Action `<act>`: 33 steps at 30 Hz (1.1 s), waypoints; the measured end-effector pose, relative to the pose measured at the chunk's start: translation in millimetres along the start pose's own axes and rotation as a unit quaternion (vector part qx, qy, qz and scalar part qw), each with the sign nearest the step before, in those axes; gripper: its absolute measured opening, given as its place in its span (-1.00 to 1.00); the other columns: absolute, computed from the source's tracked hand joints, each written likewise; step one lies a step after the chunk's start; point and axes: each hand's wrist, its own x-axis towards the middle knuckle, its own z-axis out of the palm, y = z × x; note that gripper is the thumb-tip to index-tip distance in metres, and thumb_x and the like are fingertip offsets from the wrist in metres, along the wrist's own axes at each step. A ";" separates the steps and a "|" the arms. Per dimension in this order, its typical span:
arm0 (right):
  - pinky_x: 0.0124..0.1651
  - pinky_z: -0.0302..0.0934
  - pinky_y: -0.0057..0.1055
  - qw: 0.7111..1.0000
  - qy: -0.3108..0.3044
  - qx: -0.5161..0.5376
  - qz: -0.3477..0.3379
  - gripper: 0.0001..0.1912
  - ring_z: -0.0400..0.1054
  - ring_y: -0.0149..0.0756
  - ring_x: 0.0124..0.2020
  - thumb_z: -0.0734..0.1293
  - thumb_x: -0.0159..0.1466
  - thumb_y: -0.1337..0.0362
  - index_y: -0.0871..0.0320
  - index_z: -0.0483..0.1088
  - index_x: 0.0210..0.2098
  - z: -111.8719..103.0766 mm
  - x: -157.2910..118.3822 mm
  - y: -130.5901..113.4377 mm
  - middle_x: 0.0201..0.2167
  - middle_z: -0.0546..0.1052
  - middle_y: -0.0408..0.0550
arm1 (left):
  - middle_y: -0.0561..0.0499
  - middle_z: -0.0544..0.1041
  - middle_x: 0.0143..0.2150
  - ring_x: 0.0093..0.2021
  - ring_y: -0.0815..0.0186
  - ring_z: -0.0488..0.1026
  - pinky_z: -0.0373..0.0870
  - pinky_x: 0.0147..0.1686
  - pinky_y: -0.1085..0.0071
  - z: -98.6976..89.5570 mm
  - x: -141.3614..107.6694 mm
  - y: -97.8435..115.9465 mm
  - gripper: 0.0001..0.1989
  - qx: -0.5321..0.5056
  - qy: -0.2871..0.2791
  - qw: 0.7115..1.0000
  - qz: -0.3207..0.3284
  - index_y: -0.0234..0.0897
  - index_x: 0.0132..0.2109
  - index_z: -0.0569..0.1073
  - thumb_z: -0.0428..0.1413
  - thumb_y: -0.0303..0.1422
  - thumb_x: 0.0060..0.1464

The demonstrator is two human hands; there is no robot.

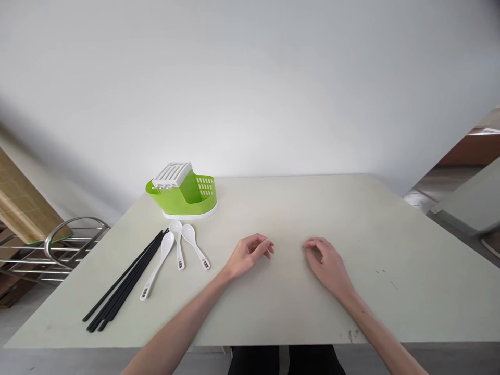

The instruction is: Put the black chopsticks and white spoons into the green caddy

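We have our left hand point(249, 255) and right hand point(328, 266) loosely open, the spoons point(167, 241) and chopsticks point(128, 283) lying outside the green basket point(175, 203).

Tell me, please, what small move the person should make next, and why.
I would probably move the left hand toward the rightmost white spoon: this hand seems to hold nothing, and that spoon is its nearest utensil, closer than the black chopsticks. The right hand is farther away.
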 end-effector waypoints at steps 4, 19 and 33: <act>-0.05 0.30 -0.18 0.998 -0.012 -0.067 0.017 -0.78 0.45 -0.14 -0.13 0.20 0.35 0.17 0.03 0.45 -0.14 8.6 9.1 0.8 0.00 0.48 0.02 | -0.05 0.60 -0.29 -0.36 0.33 0.50 0.43 -0.28 0.38 1.8 0.8 -4.5 -0.51 0.001 -0.009 1.000 -0.022 -0.28 -0.21 0.54 0.12 0.11 0.27; -0.36 0.05 -0.34 0.986 0.022 -0.150 0.069 -0.74 0.41 -0.26 -0.34 0.19 0.34 0.16 0.06 0.39 -0.05 31.5 75.5 3.4 -0.11 0.57 -0.05 | 0.00 0.55 -0.34 -0.42 0.37 0.44 0.35 -0.36 0.42 2.9 3.1 2.3 -0.51 0.012 0.008 0.998 -0.064 -0.26 -0.24 0.52 0.11 0.11 0.27; -0.44 0.05 -0.39 0.983 0.009 0.097 0.153 -0.83 0.18 -0.31 -0.58 0.16 0.27 0.20 0.03 0.36 -0.36 8.3 76.0 -11.7 -0.60 0.35 -0.24 | 0.01 0.54 -0.36 -0.43 0.37 0.44 0.36 -0.36 0.42 0.7 6.4 2.3 -0.54 0.005 0.014 0.997 -0.079 -0.25 -0.23 0.53 0.11 0.08 0.29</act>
